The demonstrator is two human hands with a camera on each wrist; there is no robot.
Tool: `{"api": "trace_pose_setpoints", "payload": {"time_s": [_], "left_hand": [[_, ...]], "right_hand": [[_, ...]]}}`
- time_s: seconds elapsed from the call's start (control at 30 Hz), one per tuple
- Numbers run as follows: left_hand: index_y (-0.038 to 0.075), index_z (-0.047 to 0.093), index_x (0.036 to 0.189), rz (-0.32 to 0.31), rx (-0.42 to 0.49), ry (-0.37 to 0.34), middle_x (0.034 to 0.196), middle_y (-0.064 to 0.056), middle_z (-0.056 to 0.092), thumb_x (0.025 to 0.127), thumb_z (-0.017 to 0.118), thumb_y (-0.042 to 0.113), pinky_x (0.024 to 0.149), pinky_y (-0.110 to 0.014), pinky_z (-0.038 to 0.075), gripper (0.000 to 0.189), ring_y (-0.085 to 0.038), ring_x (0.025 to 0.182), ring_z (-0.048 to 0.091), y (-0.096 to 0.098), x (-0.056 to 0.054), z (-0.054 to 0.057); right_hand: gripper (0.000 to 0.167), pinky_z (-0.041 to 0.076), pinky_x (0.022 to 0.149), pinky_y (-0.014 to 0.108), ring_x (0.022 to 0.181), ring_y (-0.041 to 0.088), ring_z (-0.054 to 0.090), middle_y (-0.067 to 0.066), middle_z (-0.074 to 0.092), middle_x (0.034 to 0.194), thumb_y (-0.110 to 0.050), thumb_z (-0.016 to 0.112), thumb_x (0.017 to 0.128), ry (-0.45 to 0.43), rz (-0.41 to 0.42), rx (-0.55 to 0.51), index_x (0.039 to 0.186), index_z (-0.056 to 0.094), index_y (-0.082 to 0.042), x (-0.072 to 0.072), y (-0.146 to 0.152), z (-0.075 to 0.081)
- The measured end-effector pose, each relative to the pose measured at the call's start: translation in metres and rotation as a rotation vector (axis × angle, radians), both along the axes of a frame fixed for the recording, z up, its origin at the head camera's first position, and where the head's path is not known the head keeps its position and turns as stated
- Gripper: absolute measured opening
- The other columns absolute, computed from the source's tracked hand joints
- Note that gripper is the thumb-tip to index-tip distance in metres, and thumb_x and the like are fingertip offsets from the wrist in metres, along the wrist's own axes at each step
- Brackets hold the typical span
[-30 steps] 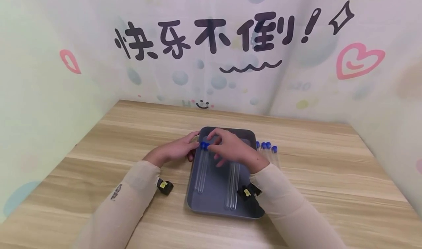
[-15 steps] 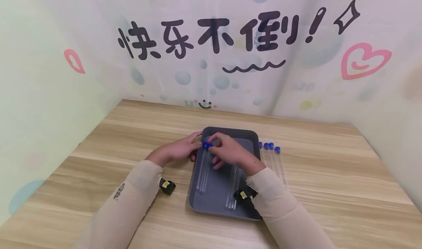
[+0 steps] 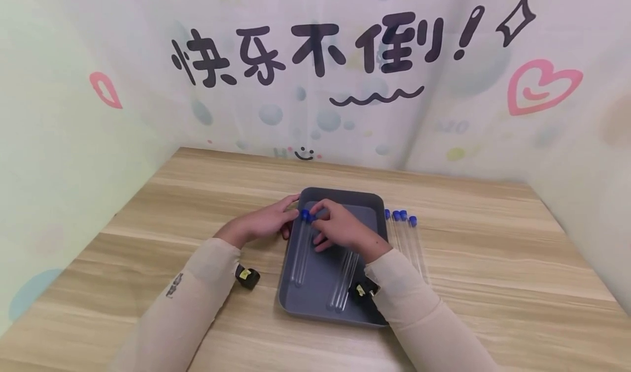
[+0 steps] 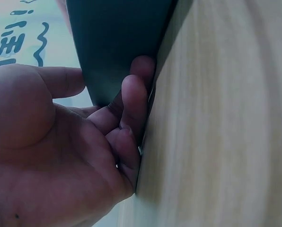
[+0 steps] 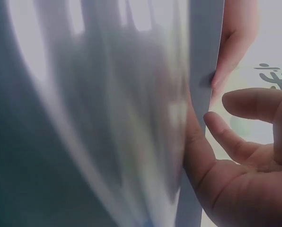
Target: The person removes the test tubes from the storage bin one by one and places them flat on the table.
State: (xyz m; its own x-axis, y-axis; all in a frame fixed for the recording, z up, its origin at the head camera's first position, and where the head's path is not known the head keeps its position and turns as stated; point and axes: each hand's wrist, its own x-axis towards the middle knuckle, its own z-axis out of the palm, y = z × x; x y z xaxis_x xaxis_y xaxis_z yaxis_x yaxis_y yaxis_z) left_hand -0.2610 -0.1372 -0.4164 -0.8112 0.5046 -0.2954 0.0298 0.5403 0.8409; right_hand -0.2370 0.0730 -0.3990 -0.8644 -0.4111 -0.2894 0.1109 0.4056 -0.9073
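My left hand holds the left side of the grey tray, thumb at the rim. In the left wrist view, its curled fingers lie against the tray's outer wall. Over the tray, my right hand has thumb and index finger apart around the blue caps of two clear test tubes lying on the left. More clear tubes slant on the tray's right side, their upper ends hidden under this hand. The right wrist view shows them blurred, close to the camera, beside the spread fingers.
Several blue-capped tubes lie on the wooden table just right of the tray, partly behind the right sleeve. Black wrist cameras sit near each cuff, the left one beside the tray. A printed curtain stands behind the table.
My right thumb and index finger have drawn slightly closer around the caps. The tubes on the tray's right side have shifted, lower ends to the left. The left hand stays on the tray.
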Motion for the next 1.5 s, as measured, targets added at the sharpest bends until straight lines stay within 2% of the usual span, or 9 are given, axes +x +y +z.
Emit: {"api": "trace_pose_setpoints", "payload": {"time_s": [0.37,0.63,0.93,1.2,1.5], "left_hand": [[0.021,0.008,0.162,-0.011,-0.007,0.012,0.087,-0.009,0.059,0.11,0.029,0.027,0.088,-0.033,0.044,0.056,-0.021,0.08,0.059,-0.0016,-0.0017,0.0],[0.021,0.008,0.162,-0.017,-0.008,0.006,0.086,-0.009,0.059,0.11,0.029,0.027,0.088,-0.033,0.043,0.056,-0.022,0.08,0.059,-0.0011,-0.0025,-0.0005],[0.021,0.009,0.162,-0.018,-0.004,0.014,0.086,-0.009,0.059,0.11,0.03,0.027,0.089,-0.033,0.042,0.056,-0.021,0.08,0.058,-0.0004,-0.0013,0.0008],[0.02,0.008,0.162,-0.014,0.0,0.007,0.083,-0.008,0.059,0.11,0.03,0.027,0.09,-0.033,0.041,0.056,-0.021,0.079,0.058,-0.0016,-0.001,-0.0003],[0.023,0.009,0.162,-0.011,-0.009,-0.002,0.085,-0.008,0.059,0.11,0.029,0.028,0.094,-0.036,0.04,0.056,-0.021,0.08,0.058,-0.0011,-0.0013,0.0002]], "right_hand": [[0.034,0.061,0.07,0.039,0.077,0.023,0.071,0.025,0.059,0.12,-0.003,0.051,0.101,-0.014,0.028,-0.037,0.134,0.045,-0.003,-0.0017,0.0015,-0.0025],[0.04,0.061,0.071,0.039,0.075,0.023,0.072,0.019,0.056,0.105,0.003,0.059,0.095,-0.029,0.053,-0.076,0.132,0.044,-0.001,-0.0017,0.002,-0.0032],[0.044,0.061,0.073,0.04,0.075,0.024,0.071,0.016,0.053,0.104,0.007,0.063,0.092,-0.055,0.069,-0.097,0.131,0.044,-0.002,-0.0017,0.0007,-0.0034],[0.05,0.061,0.071,0.039,0.077,0.023,0.069,0.016,0.054,0.107,0.009,0.066,0.089,-0.07,0.126,-0.074,0.133,0.044,-0.003,-0.0021,-0.0015,-0.0048],[0.043,0.06,0.069,0.035,0.078,0.02,0.067,0.015,0.056,0.107,0.002,0.069,0.088,-0.007,0.163,0.034,0.128,0.053,-0.005,-0.0005,-0.0009,-0.0058]]}}
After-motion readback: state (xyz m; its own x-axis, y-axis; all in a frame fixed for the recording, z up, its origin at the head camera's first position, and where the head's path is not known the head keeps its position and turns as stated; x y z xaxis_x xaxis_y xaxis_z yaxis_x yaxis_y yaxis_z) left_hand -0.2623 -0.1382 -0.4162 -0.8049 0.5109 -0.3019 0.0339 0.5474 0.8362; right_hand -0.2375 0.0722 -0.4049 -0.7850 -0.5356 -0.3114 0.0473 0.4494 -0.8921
